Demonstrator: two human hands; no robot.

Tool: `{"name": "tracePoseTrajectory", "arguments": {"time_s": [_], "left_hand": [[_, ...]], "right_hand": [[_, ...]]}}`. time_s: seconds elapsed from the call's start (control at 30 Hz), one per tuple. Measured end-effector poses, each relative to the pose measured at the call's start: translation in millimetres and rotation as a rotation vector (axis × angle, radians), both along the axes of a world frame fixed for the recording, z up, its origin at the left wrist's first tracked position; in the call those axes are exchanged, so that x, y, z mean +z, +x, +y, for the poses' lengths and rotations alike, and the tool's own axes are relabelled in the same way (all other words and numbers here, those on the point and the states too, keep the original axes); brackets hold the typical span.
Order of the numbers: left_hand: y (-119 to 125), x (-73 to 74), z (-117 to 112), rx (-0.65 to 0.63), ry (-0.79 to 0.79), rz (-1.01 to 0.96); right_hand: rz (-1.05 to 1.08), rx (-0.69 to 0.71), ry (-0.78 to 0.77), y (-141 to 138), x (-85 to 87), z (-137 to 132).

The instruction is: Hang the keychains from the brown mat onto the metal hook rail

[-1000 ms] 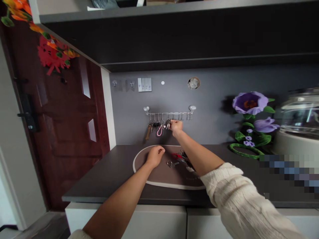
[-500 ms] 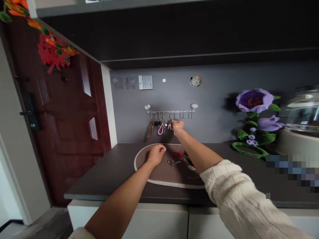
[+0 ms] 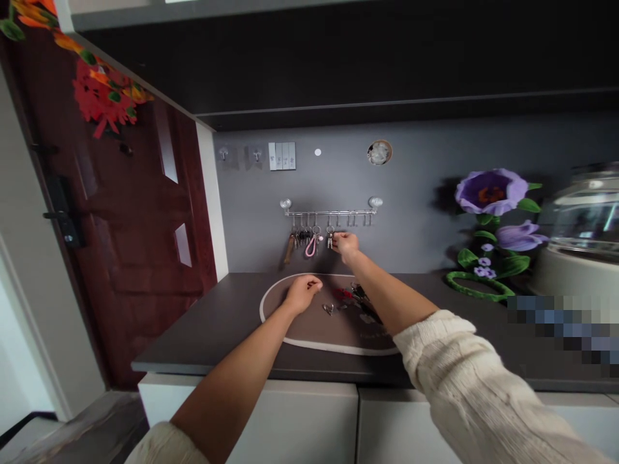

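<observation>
My right hand (image 3: 346, 245) reaches up to the hook rail (image 3: 333, 213) on the grey wall. Its fingertips are closed at a small bunch of keys (image 3: 330, 241), which hangs by its ring from a middle hook. Left of it hang several more key sets, one with a pink loop strap (image 3: 311, 246) and one with a brown strap (image 3: 289, 248). Low over the brown mat (image 3: 309, 332), my left hand (image 3: 302, 292) is loosely curled, thumb near the fingers, with nothing visible in it. Loose keys on a ring (image 3: 328, 309) lie on the mat beside it.
More keys with a red piece (image 3: 343, 293) lie on the mat, partly behind my right forearm. Purple knitted flowers (image 3: 492, 192) and a glass-topped appliance (image 3: 587, 212) stand to the right. A dark shelf (image 3: 338, 64) overhangs the counter (image 3: 203, 328). A red-brown door (image 3: 140, 258) is at left.
My right hand has shifted slightly right relative to the hanging keys, which now show more fully. My left hand keeps nearly the same place and pose. The view has tilted slightly.
</observation>
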State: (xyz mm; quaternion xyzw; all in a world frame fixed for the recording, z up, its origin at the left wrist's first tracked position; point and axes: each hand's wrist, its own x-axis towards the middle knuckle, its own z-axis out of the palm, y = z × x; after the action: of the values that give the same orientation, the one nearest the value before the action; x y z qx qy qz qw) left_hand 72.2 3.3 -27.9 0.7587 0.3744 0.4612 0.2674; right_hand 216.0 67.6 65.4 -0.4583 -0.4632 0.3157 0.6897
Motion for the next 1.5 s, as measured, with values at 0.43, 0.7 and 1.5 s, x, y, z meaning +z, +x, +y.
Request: {"name": "tracePoseTrajectory", "arguments": {"time_s": [0.43,0.7,1.5], "left_hand": [[-12.4,14.4,-27.7,-0.25,-0.101,0.168],[-16.1,14.1,-32.4,-0.275,-0.056,0.267],[-10.1,10.1,-26.7,-0.087,-0.074,-0.087]], "right_hand": [[-0.093,0.072,-0.119,15.4,-28.6,-59.0],[-0.472,0.047,-0.004,23.1,-64.3,-92.0],[-1.196,0.148,0.112,13.3,-64.8,-113.0]]}}
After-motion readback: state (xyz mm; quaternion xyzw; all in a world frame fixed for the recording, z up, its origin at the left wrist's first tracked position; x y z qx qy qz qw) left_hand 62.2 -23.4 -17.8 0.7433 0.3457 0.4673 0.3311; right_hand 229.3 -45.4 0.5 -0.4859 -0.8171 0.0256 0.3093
